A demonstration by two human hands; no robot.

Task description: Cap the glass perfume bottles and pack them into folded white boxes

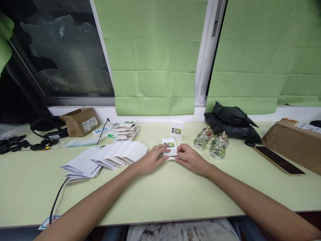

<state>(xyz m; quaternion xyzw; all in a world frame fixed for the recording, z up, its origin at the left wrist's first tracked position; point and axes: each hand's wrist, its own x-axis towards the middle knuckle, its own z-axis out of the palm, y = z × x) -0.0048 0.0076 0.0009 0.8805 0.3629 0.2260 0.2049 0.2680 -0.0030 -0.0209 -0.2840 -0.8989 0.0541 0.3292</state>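
Observation:
A small white paper box (pixel 171 153) with a green flower picture on its face lies at the middle of the table. My left hand (pixel 152 158) grips its left side, the fingers reaching onto the printed face and the thumb low at the near edge. At the lower right corner, my right hand (pixel 190 158) pinches the edge between thumb and bent fingers. Part of the near end is hidden behind the fingertips. Just behind it stands a similar white box (pixel 177 131), upright with its picture facing me. To the left, several flat white paper pieces (pixel 122 152) lie fanned in overlapping piles.
A stack of printed packets (pixel 126 130) lies behind the white pieces, near a brown carton (pixel 80 124). Right of centre are clear ornate jars (pixel 217 145) and black plastic bags (pixel 232 124). A phone (pixel 279 160) rests by a large brown parcel (pixel 293 142). A black cable (pixel 57 199) crosses the left.

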